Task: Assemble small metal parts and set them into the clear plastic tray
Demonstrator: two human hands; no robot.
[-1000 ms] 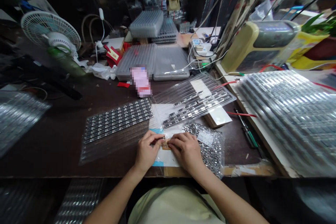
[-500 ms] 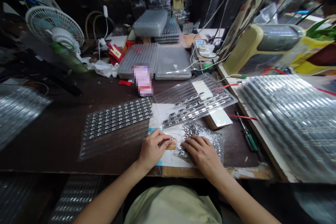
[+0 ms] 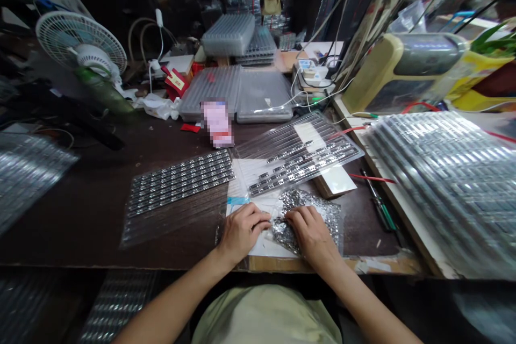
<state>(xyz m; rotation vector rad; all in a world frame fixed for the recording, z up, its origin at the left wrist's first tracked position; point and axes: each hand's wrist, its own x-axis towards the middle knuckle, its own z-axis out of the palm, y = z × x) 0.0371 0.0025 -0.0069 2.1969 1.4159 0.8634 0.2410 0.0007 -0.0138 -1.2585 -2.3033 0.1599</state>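
Silvery metal parts [image 3: 284,234] lie heaped in a crinkled clear bag [image 3: 328,213] at the near edge of the dark tabletop [image 3: 92,209]. The right hand [image 3: 311,234] rests on that heap, its grip dipped into the parts at the heap's left end with thumb and fingertips drawn close. I cannot tell whether it is clamped on a piece. The left hand [image 3: 242,231] lies just left of it, knuckles up and fingers curled under, its fingertips nearly meeting those of the right. Its grip is hidden beneath the hand, so I cannot tell if it holds anything. Both hands sit over a white sheet [image 3: 262,247].

Just beyond the two grips lies a clear ribbed tray [image 3: 298,157], set at a slant and partly filled with rows of dark parts. Beyond and to the left of the left grip lies a second tray [image 3: 181,180] — its rows are full. Well to the right of the right grip a green-handled screwdriver [image 3: 382,210] lies on the tabletop, and farther right rises a stack of trays [image 3: 443,172].
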